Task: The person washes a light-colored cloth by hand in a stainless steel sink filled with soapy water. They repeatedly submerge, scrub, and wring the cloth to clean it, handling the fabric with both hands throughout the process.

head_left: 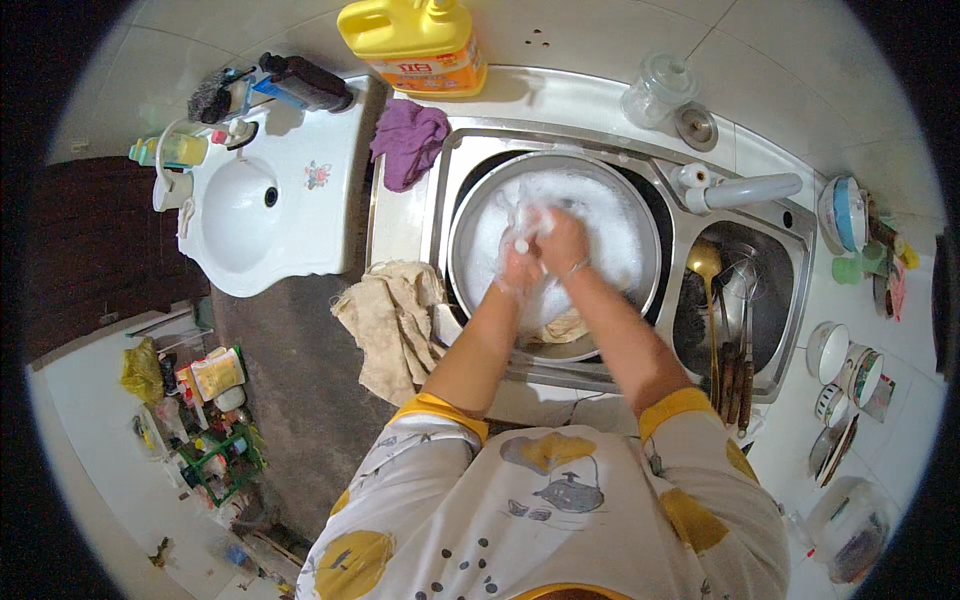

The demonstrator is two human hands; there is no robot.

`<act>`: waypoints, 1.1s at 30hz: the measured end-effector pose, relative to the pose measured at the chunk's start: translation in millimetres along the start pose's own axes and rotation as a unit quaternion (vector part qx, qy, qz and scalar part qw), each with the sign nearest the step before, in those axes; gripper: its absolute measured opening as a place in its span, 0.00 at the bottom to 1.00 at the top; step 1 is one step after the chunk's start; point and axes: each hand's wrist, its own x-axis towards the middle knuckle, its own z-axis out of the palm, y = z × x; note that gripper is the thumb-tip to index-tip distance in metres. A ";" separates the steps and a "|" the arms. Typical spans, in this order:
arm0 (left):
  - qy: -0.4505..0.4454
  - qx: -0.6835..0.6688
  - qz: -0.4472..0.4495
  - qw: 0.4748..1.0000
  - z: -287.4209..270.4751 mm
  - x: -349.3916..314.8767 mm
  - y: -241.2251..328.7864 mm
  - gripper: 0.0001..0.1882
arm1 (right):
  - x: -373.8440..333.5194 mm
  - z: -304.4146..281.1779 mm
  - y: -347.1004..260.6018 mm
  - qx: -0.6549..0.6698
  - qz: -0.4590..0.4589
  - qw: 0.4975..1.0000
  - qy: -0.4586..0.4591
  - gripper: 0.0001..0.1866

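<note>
A large round metal basin (648, 245) full of white suds (590, 195) sits in the left sink bowl. Over its middle, my left hand (520, 268) and my right hand (562, 242) are close together, fingers curled in and covered with foam. Both are smeared by motion. Something small and whitish (521, 246) shows between them, too blurred and foamy to name. At the basin's near side, a beige cloth (563, 328) lies partly in the suds.
Right of the basin are a grey faucet (745, 191) and a second sink bowl holding ladles (704, 260) and other long-handled utensils. A beige rag (388, 325) and purple cloth (410, 140) lie left. A yellow jug (415, 50) and glass jar (660, 88) stand behind; bowls (827, 352) sit far right.
</note>
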 end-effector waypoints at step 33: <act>0.091 0.286 -0.144 0.943 95.9 -65.4 67.7 0.16 | -30.5 -35.7 -1.8 0.354 0.080 0.931 0.043 0.17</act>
